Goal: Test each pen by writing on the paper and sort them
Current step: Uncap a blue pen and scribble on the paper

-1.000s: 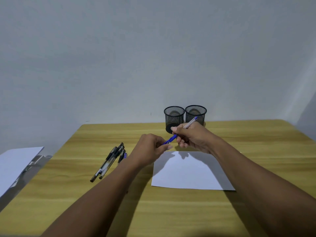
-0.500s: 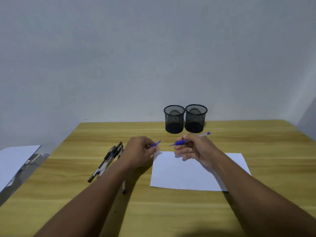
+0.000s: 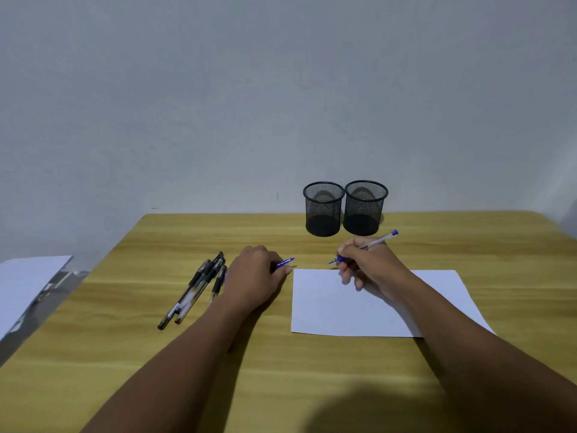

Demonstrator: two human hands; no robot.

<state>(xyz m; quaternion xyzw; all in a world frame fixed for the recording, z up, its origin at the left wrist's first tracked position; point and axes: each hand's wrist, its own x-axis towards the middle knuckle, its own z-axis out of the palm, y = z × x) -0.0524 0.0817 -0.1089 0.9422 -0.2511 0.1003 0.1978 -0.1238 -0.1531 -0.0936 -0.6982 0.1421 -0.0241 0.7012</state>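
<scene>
Cap pulled off since the last frame: left hand (image 3: 256, 276) pinches the blue cap (image 3: 285, 262) just left of the paper (image 3: 327, 307), right hand (image 3: 371, 264) keeps a writing grip on the bared pen (image 3: 379, 240), tip just beyond the paper's far edge; test stroke judged next.

Wooden table (image 3: 175, 239) up front, plain grey wall (image 3: 281, 89) at twelve o'clock. Out at nine o'clock, a white sheet (image 3: 22, 285) lies beyond the table's edge.
</scene>
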